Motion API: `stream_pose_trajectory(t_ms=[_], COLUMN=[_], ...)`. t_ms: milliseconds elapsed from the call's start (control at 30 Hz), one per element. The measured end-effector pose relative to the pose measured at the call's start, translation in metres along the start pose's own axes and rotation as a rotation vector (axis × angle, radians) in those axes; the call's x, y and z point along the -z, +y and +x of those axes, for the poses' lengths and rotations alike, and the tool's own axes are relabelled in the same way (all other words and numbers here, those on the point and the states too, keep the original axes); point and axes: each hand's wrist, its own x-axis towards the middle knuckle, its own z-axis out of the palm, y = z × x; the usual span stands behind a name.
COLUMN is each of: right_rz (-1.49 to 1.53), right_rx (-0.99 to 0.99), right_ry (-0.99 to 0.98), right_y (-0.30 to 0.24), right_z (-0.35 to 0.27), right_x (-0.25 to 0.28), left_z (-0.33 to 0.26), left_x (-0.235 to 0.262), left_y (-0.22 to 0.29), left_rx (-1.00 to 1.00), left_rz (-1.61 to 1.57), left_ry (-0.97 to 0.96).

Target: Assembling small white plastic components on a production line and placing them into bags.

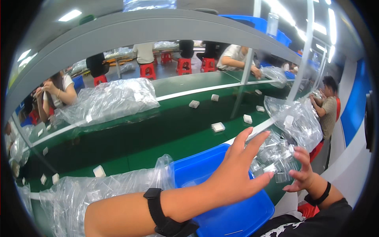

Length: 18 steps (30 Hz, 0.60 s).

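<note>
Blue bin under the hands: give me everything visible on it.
The blue bin is a shallow rectangular tray of smooth, glossy plastic with rounded corners and a raised rim. It sits flat at the near edge of the green conveyor; what shows of its inside looks bare. A clear plastic bag lies against its left side. The left hand hovers spread above it, hiding part of the far rim.

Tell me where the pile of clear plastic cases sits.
Head view, right side: the pile of clear plastic cases lies between the left hand and right hand, beside the blue bin.
</note>
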Motion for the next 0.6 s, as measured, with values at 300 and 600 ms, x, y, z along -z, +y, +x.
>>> stream_pose_trajectory(t_ms=[300,600], right_rz=[0.765,0.688], right_rx=[0.133,-0.08], right_ry=[0.139,0.395], right_y=[-0.053,-0.057], right_z=[0.18,0.174], right_x=[-0.005,-0.034], left_z=[0.002,-0.002], left_x=[0.002,-0.001], left_y=[0.005,0.017], left_rx=[-0.444,-0.244], left_rz=[-0.256,-0.274], left_ry=[-0.064,0.197])
